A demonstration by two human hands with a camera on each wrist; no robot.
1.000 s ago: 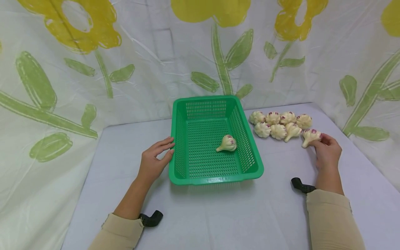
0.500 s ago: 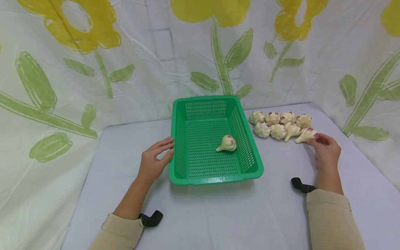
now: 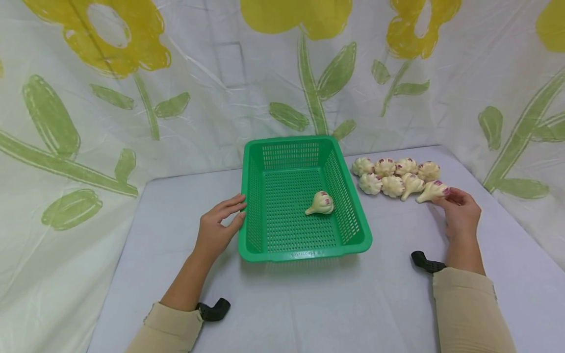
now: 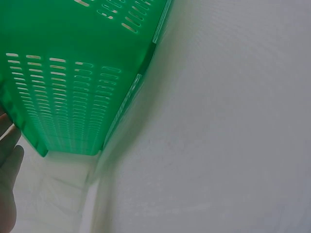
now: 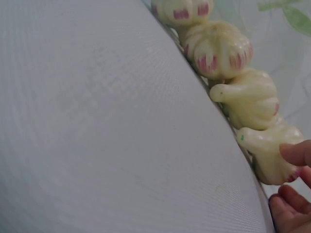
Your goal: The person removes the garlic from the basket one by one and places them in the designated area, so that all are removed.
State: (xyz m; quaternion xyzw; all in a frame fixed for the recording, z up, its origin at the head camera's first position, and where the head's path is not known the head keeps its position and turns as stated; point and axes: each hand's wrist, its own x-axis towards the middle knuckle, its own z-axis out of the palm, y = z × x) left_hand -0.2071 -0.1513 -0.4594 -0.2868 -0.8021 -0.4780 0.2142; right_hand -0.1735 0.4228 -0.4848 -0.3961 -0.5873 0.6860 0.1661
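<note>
A garlic bulb (image 3: pixel 431 191) with a purple-streaked base lies at the right end of the front row of bulbs. My right hand (image 3: pixel 462 212) pinches its base end, the thumb (image 5: pixel 295 153) on its side in the right wrist view. Next to it, another bulb (image 3: pixel 412 186) also has its stem pointing toward me. Mid-table stands a green plastic basket (image 3: pixel 304 255) with one garlic bulb (image 3: pixel 321 203) inside, right of its middle. My left hand (image 3: pixel 217 224) touches the basket's left rim with nearly straight fingers; in the left wrist view the fingers (image 4: pixel 8 145) show only at the edge.
Several more garlic bulbs (image 3: pixel 385 167) sit close together in two rows to the right of the basket. A white cloth covers the table (image 3: pixel 282 304). Behind it hangs a white curtain (image 3: pixel 198 122) printed with yellow flowers.
The garlic bulb in my right hand has shifted slightly left and turned, its stem swinging leftward, so it now lies against the neighbouring bulb. My left hand and the basket stay put.
</note>
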